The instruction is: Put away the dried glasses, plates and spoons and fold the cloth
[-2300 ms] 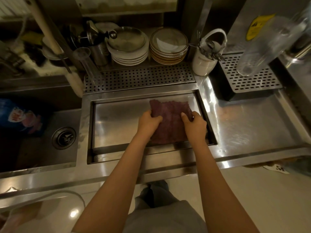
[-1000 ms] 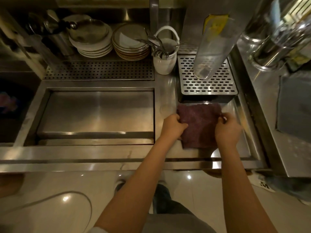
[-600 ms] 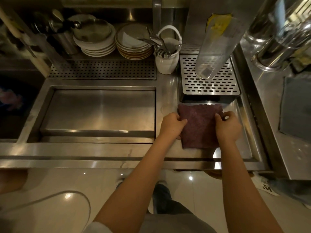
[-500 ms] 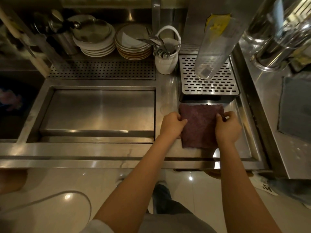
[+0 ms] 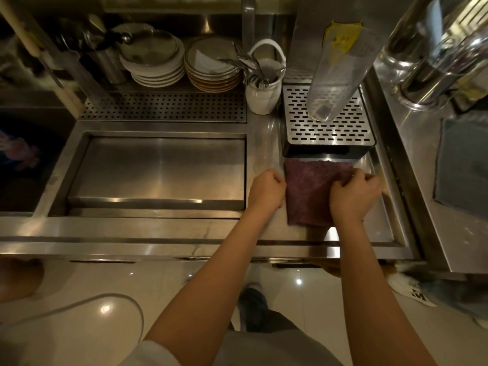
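Observation:
A folded purple cloth lies flat on the steel counter, just in front of a black drip tray. My left hand grips the cloth's left edge with curled fingers. My right hand lies over the cloth's right side, fingers curled on its edge. Two stacks of plates stand at the back. Beside them a white cup holds several spoons. A tall clear glass stands upside down on the drip tray's slotted grille.
A shallow recessed steel tray lies left of the cloth, with a perforated strip behind it. A dark sink is at far left. Glass and metal vessels and a grey mat occupy the raised counter at right.
The cloth was carried from the recessed tray to the counter in front of the drip tray. Over the last half second both hands stay on its edges, the right shifting slightly inward.

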